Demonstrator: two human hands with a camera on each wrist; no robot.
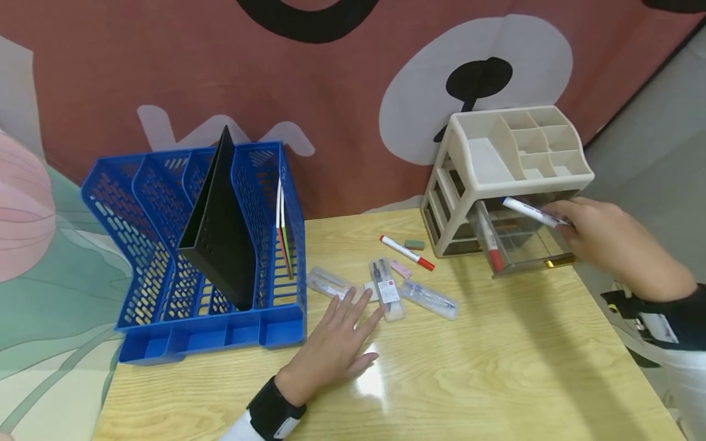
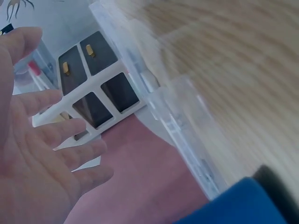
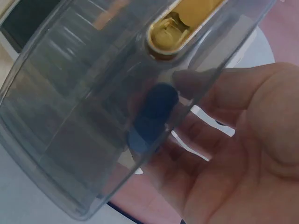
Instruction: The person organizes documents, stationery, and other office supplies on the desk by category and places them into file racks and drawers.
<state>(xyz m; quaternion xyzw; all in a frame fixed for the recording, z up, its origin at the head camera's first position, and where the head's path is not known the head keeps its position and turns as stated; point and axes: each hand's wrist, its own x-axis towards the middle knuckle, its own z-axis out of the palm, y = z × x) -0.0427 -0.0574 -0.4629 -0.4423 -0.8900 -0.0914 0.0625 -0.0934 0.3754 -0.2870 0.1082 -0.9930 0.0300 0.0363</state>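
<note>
My right hand [image 1: 618, 242] pinches a white whiteboard marker with a blue end [image 1: 529, 211] over the pulled-out clear drawer [image 1: 532, 263] of a cream desktop organizer [image 1: 463, 177]. Through the drawer wall in the right wrist view, the marker's blue end [image 3: 154, 119] shows beside the fingers. A red-capped marker [image 1: 489, 242] lies along the drawer's left side. My left hand [image 1: 339, 346] is spread low over the table, its fingertips near a clear pen case [image 1: 328, 282] and a labelled pen case [image 1: 387, 288].
Another clear pen case [image 1: 430, 300], a red-and-white marker [image 1: 407, 252], a pink eraser [image 1: 400, 268] and a green block [image 1: 414, 245] lie near the organizer. On the left stands a blue file rack [image 1: 209, 334] with a black folder [image 1: 223, 239] and thin booklets [image 1: 284, 239].
</note>
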